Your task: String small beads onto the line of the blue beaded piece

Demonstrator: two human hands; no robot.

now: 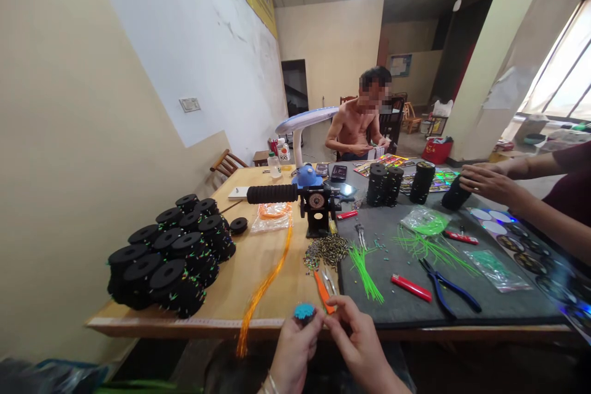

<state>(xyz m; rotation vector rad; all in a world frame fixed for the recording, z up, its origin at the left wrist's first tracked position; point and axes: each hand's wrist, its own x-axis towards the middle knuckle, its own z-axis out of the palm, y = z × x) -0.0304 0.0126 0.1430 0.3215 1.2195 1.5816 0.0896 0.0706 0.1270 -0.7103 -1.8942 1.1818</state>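
Observation:
My left hand (295, 345) is closed around a small thing with a bright blue, rough-looking top (303, 311); its exact kind I cannot make out. Beside it, my right hand (357, 338) is closed, thumb and finger pinched near my left fingertips. Anything in that pinch is too small to see. Just beyond both hands lie an orange-handled tool (322, 289) and metal tweezers (329, 281) at the table's front. Behind them is a pile of small brass-coloured pieces (333, 250). A bundle of orange strands (268, 280) hangs over the front edge to the left.
Stacks of black foam spools (168, 249) fill the left. A black-handled winding device (317, 209) stands centrally before a lamp (305, 173). Green strands (367, 274), a red lighter (410, 288) and blue-handled pliers (447, 289) lie on the grey mat (369, 234). Two other people work nearby.

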